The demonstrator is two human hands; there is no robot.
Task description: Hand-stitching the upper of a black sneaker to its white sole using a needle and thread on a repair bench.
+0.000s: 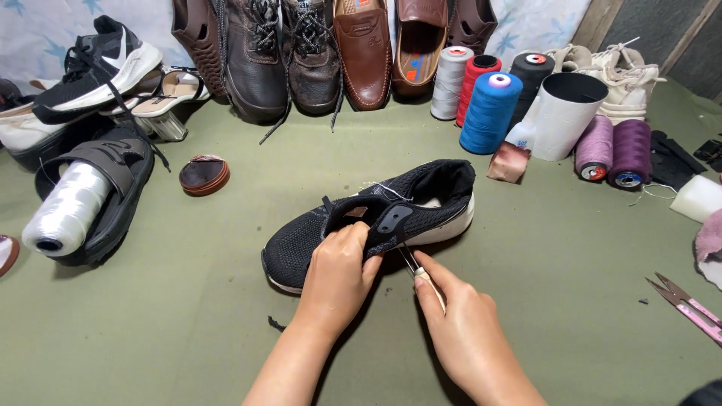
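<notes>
A black knit sneaker with a white sole point(376, 222) lies on its side on the olive-green cloth work surface point(188, 316), roughly in the middle, toe toward the person's left and heel opening toward the right. The left hand point(338, 274) is clenched on the sneaker's upper, fingers wrapped over the near edge by the black side panel, pinning the shoe down. The right hand point(459, 323), just right of it, pinches a thin metal awl with a pale handle point(416, 269), whose tip touches the sneaker's side close to the sole. Behind the sneaker, a round brown tin point(204, 175) sits to the left, and farther back stands a row of brown leather shoes and dark lace-up boots point(331, 53). Right of and behind the sneaker stand upright thread cones, among them a blue spool point(490, 113), a red one and a black one, beside a white cylindrical tube with a dark inside point(565, 114) and two purple spools lying on their sides point(614, 153). Far left of the sneaker, a black sandal holds a large spool of clear white thread point(66, 210). Far right, near the edge, lie pink-handled thread snips point(686, 304).
</notes>
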